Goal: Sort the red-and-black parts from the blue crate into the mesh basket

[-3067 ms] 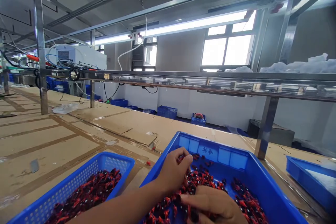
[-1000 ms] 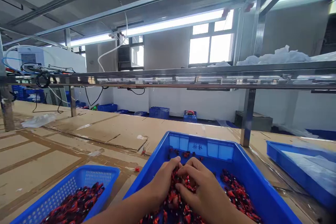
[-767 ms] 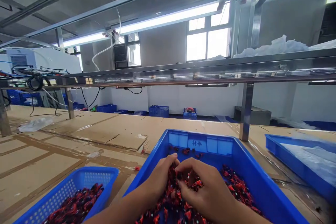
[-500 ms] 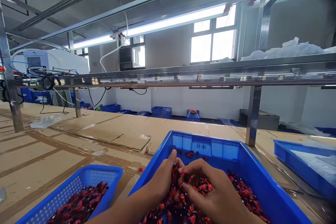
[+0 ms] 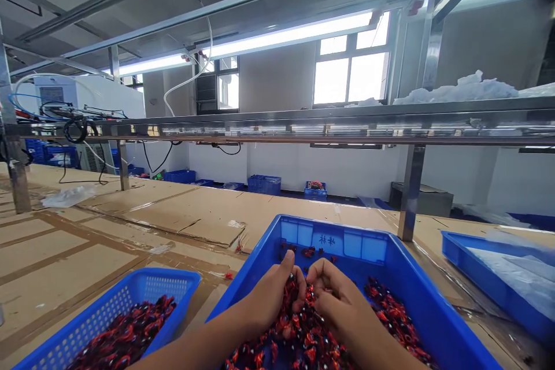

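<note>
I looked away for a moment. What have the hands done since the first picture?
The right hand moved up level with the left hand; both now cup into the red-and-black pieces in the blue plastic tray, side by side. Nothing is clearly lifted out. The blue mesh basket and its pile look the same.

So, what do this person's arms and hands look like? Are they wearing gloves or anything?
No gloves: the left hand and right hand are bare. The forearms are bare too, with no sleeve in view. No ring, watch or bracelet shows.
</note>
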`<state>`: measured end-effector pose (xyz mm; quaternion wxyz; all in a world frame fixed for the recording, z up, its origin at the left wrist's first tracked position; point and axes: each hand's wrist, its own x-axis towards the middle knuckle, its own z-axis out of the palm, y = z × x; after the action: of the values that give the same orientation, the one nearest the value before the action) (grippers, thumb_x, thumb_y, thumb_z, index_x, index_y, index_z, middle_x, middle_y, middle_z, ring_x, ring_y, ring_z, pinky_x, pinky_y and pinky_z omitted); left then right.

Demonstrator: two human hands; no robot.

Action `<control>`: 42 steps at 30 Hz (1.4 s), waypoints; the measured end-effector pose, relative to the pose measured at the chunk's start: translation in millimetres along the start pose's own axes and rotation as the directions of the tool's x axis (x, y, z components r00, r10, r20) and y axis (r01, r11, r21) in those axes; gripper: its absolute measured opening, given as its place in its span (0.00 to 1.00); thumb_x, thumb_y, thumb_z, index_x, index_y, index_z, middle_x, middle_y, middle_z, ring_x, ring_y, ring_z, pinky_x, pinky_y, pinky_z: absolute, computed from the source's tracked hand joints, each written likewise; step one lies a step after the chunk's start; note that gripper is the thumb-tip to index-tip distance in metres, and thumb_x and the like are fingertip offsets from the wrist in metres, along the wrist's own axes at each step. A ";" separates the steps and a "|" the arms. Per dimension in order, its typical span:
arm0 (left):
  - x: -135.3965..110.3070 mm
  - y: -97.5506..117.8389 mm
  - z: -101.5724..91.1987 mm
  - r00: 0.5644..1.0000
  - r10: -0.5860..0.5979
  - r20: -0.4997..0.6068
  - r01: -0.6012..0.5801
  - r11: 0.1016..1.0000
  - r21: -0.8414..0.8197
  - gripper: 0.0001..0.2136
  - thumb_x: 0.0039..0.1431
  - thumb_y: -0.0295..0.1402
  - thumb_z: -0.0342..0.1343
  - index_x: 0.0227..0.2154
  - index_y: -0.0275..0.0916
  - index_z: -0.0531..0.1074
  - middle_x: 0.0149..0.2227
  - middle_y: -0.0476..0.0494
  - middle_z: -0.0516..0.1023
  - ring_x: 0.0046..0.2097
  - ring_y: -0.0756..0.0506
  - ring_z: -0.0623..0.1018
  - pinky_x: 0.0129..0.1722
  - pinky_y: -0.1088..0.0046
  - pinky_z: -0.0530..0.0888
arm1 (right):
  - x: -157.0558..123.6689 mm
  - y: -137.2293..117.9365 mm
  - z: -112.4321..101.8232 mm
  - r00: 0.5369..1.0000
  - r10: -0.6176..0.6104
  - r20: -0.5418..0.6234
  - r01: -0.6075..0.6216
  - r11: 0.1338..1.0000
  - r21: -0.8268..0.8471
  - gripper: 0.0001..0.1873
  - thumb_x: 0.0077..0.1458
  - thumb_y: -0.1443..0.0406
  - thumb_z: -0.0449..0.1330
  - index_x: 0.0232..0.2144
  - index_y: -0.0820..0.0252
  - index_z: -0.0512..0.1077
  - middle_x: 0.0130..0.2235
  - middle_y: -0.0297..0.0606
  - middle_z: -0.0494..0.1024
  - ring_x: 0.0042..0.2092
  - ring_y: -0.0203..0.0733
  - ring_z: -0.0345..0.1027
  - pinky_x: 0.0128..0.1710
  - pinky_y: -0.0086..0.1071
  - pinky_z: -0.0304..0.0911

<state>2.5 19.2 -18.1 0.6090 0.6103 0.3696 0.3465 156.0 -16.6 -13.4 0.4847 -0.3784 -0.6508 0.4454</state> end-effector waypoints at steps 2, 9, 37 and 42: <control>-3.0 -1.4 2.7 1.000 -0.008 0.009 0.008 1.000 0.009 0.36 0.54 0.67 0.33 0.27 0.37 0.69 0.19 0.50 0.66 0.17 0.52 0.64 0.13 0.79 0.63 | -1.2 -4.0 0.0 0.992 -0.124 -0.016 0.115 0.954 -0.276 0.08 0.50 0.68 0.56 0.35 0.56 0.69 0.22 0.24 0.61 0.23 0.33 0.54 0.24 0.26 0.53; -10.0 -4.6 7.4 0.998 0.003 0.060 -0.003 1.000 0.011 0.37 0.57 0.64 0.31 0.35 0.36 0.73 0.22 0.49 0.68 0.19 0.51 0.66 0.15 0.78 0.64 | -4.8 -7.7 3.5 0.989 -0.138 -0.049 0.113 0.930 -0.349 0.09 0.53 0.66 0.59 0.38 0.56 0.76 0.22 0.28 0.67 0.25 0.36 0.61 0.26 0.28 0.60; -6.1 4.7 2.8 0.996 -0.003 0.091 0.012 0.995 -0.102 0.34 0.57 0.64 0.32 0.35 0.38 0.70 0.20 0.53 0.64 0.14 0.54 0.60 0.12 0.80 0.62 | 8.1 -8.3 -26.4 0.913 0.371 0.172 -0.408 0.810 0.420 0.09 0.51 0.58 0.53 0.26 0.57 0.64 0.25 0.27 0.61 0.18 0.28 0.41 0.15 0.23 0.32; -7.2 6.5 5.3 0.995 0.054 0.082 -0.047 0.995 -0.082 0.28 0.60 0.57 0.41 0.41 0.37 0.71 0.21 0.52 0.65 0.16 0.53 0.62 0.12 0.80 0.62 | 7.0 -5.6 -16.0 0.998 0.055 -0.040 -0.063 0.964 -0.257 0.11 0.51 0.58 0.61 0.23 0.58 0.68 0.18 0.27 0.65 0.20 0.32 0.53 0.20 0.26 0.46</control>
<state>3.8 10.4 -11.5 0.6390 0.6087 0.3137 0.3503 169.5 -8.5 -4.0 0.4284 -0.4644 -0.6837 0.3651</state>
